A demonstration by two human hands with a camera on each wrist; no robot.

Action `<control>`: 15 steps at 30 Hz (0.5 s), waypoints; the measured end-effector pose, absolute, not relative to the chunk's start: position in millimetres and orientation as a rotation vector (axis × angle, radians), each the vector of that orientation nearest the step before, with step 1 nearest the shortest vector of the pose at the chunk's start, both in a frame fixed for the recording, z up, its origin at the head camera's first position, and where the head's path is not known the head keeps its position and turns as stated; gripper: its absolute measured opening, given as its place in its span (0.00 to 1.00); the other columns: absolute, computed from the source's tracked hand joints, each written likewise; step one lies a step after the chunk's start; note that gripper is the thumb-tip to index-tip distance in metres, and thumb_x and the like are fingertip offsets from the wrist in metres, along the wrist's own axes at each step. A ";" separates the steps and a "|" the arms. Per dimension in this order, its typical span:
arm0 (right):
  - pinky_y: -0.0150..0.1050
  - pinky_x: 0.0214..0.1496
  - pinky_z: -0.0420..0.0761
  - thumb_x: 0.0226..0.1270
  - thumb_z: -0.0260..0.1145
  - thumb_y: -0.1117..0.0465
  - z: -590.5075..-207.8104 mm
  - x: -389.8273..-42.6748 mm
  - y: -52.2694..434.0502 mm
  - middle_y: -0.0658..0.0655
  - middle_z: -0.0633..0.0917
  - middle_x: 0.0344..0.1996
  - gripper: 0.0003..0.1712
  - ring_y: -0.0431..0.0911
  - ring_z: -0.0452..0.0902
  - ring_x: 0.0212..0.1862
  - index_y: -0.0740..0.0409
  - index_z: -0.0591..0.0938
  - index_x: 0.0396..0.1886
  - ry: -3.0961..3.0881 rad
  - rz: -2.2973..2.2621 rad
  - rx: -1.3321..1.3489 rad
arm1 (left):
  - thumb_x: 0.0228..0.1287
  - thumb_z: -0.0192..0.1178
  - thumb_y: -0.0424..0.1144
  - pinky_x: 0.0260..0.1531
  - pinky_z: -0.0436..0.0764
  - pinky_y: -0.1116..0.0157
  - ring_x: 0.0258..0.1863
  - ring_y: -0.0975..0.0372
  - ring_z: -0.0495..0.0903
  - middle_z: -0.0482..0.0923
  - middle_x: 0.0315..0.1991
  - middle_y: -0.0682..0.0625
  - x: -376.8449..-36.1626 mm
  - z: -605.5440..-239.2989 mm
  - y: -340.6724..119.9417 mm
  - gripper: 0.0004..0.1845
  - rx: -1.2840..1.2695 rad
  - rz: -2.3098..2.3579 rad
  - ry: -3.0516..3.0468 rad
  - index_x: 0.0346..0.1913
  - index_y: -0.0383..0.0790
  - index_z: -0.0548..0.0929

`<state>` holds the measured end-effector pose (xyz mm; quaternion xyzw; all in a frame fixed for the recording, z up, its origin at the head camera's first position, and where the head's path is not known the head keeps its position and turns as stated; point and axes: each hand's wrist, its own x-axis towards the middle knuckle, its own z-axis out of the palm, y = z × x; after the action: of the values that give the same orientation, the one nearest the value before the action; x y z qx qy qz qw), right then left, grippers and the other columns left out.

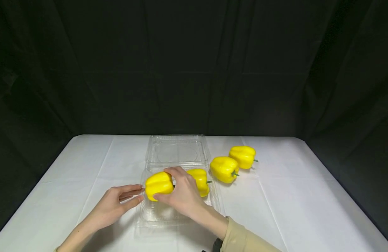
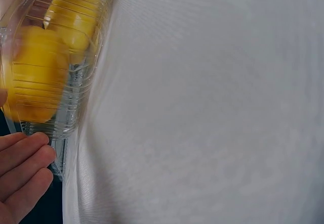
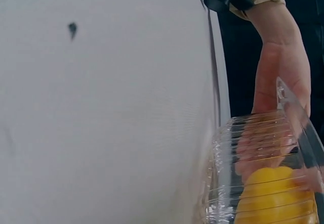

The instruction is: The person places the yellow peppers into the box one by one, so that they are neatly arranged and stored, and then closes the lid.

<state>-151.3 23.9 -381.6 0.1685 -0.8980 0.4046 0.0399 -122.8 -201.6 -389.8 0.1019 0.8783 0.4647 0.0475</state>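
Two hands share the job: right hand [image 1: 181, 194] lowers its gripped pepper [image 1: 159, 185] squarely into the clear tray [image 1: 178, 215], while relaxed left hand [image 1: 116, 204] best braces the near-left wall.

Head view looks forward and down from above the near table edge, taking in the whole clear clamshell container [image 1: 178, 182]. Both wrist views sit low and very close beside that container [image 2: 61, 72] [image 3: 258, 173], each sharing its ribbed wall with the head view.

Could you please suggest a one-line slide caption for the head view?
Right hand sets a yellow pepper into a clear clamshell box beside another pepper; left hand steadies the box.
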 end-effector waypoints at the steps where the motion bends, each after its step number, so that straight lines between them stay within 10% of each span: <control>1: 0.51 0.61 0.79 0.44 0.83 0.51 -382.4 -151.3 23.5 0.52 0.81 0.59 0.41 0.53 0.77 0.61 0.55 0.80 0.61 -2.755 1.238 0.520 | 0.67 0.66 0.45 0.53 0.85 0.57 0.56 0.47 0.83 0.83 0.56 0.41 -122.8 -389.7 -201.7 0.26 0.311 1.417 2.678 0.60 0.30 0.80; 15: 0.49 0.60 0.80 0.44 0.83 0.52 -391.4 -151.5 22.9 0.52 0.79 0.60 0.43 0.52 0.78 0.59 0.56 0.79 0.62 -2.800 1.167 0.564 | 0.67 0.66 0.46 0.54 0.84 0.56 0.56 0.47 0.82 0.83 0.56 0.41 -122.5 -389.8 -201.2 0.26 0.330 1.430 2.667 0.59 0.29 0.80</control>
<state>-151.5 22.9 -391.4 0.1828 -0.9072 0.3780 0.0282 -122.5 -201.2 -389.8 0.1081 0.8751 0.4693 0.0488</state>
